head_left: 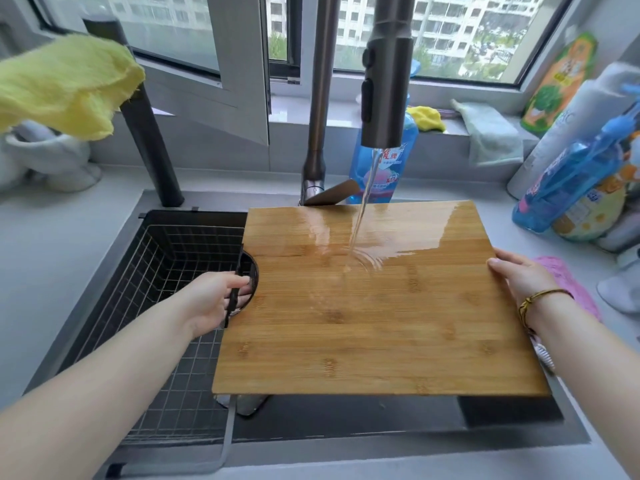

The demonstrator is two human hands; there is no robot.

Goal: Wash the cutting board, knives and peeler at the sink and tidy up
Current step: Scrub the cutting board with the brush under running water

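Observation:
A bamboo cutting board (363, 317) lies flat over the dark sink (346, 434), wet and shiny across its far half. Water runs from the grey pull-down faucet (386, 98) onto the board's middle. My left hand (216, 299) grips the board's left edge, fingers curled through its round handle hole. At the right edge my right hand (519, 275) holds the board, thumb on top and a cord bracelet on the wrist. Behind the board's far edge a knife blade (334, 195) pokes out by the faucet base. No peeler shows.
A black wire basket (173, 271) fills the sink's left part. A yellow cloth (65, 84) hangs at top left. Blue detergent bottles (568, 188) and other bottles crowd the right counter, with a pink cloth (568, 282) beside my right wrist. Cloths lie on the windowsill (491, 133).

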